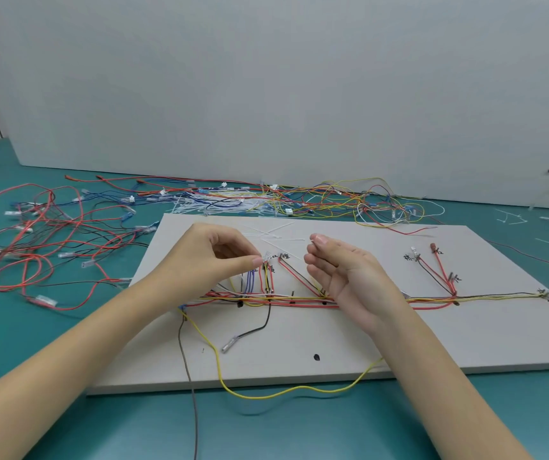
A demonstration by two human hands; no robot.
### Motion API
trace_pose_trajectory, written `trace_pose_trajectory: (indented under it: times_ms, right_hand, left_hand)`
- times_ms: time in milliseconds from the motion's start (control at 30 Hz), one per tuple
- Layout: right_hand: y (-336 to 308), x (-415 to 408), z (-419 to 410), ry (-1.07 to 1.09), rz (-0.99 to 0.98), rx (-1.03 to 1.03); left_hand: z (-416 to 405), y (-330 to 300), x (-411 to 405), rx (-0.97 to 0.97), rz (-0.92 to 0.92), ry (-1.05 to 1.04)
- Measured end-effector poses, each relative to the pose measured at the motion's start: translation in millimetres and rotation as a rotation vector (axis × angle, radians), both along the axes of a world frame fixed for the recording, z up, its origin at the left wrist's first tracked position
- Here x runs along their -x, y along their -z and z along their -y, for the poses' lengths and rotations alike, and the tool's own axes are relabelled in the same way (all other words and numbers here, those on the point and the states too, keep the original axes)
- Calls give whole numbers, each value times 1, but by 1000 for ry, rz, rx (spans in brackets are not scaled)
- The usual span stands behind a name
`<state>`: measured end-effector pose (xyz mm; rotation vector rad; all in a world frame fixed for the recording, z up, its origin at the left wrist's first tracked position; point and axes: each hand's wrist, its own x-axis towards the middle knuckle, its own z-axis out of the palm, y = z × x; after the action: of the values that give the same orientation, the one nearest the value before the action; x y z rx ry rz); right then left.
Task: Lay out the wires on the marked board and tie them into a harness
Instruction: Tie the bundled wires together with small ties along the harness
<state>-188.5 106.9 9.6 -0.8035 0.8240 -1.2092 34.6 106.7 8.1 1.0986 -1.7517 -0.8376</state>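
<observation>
A teal bench (299, 426) under a pale wall carries the marked board (366, 343). A loose yellow wire (266, 395) droops over its near edge. Mid-board, the left hand (213, 260) pinches a white connector (267, 255) onto its mark; the right hand (342, 270) hovers relaxed, empty. Routing seems nearly done; tying likely follows, with cable ties (273, 234) near the far edge.

Marked board (366, 343) on table (67, 426); wire harness (299, 298) across it (cable ties (268, 232) behind); loose wires (34, 240) left.

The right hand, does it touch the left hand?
Apart. In the head view, bare board shows between the right hand and the left hand.
</observation>
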Motion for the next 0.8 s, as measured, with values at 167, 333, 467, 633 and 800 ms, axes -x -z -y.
trace_pose_trajectory:
  times_ms: [167,333,467,633,800]
  right_hand:
    - [-4,-9,4,-34,98,-49]
    - [-8,-27,12,54,5,47]
    - [-16,-36,21,208,-302,247]
    - [-16,-47,27,232,-420,300]
    - [-2,-46,25,250,-432,249]
  left_hand:
    - [2,4,-4,33,13,-49]
    - [3,1,-15,-17,36,-51]
    - [3,-5,-36,-39,392,-72]
    - [-2,-20,-56,-296,590,116]
    - [-8,-21,-64,-406,705,293]
